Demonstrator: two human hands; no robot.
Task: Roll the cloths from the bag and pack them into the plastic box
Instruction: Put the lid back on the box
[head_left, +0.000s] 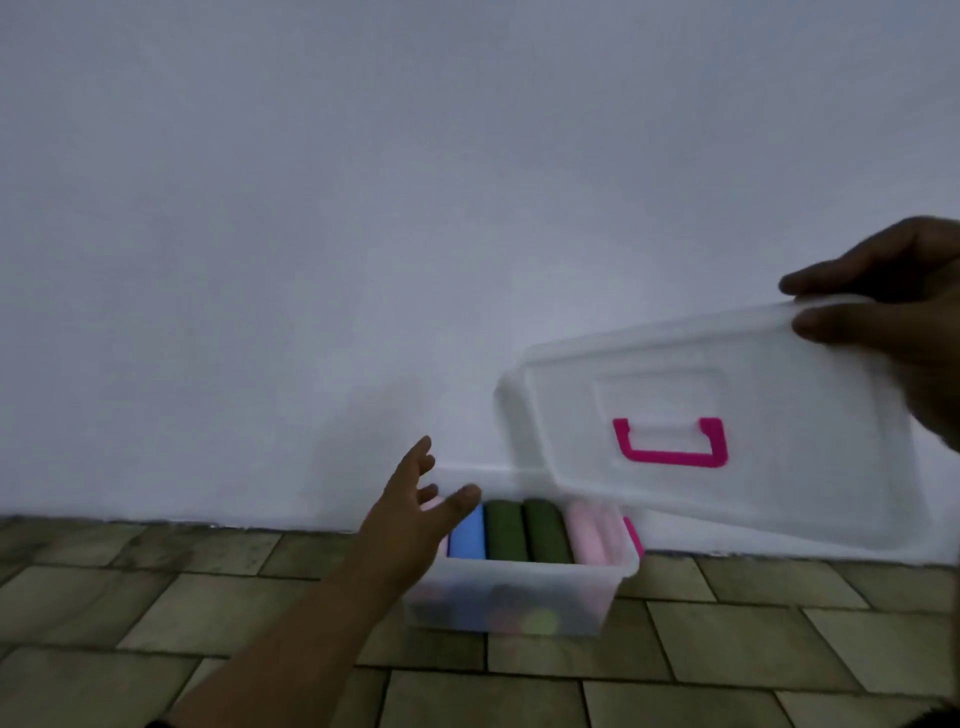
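A clear plastic box (519, 597) stands on the tiled floor against the wall. Rolled cloths lie side by side in it: a blue roll (467, 532), two dark green rolls (524, 530) and a pink roll (592, 532). My right hand (893, 312) grips the far corner of the translucent lid (727, 431) with its pink handle (670, 441), holding it tilted in the air above the box's right end. My left hand (410, 509) hovers over the box's left end with fingers spread, touching nothing that I can see. No bag is in view.
A plain white wall (363, 234) rises right behind the box. The floor (182, 623) is laid with greenish-brown rectangular tiles. A pink latch (634, 535) shows on the box's right end.
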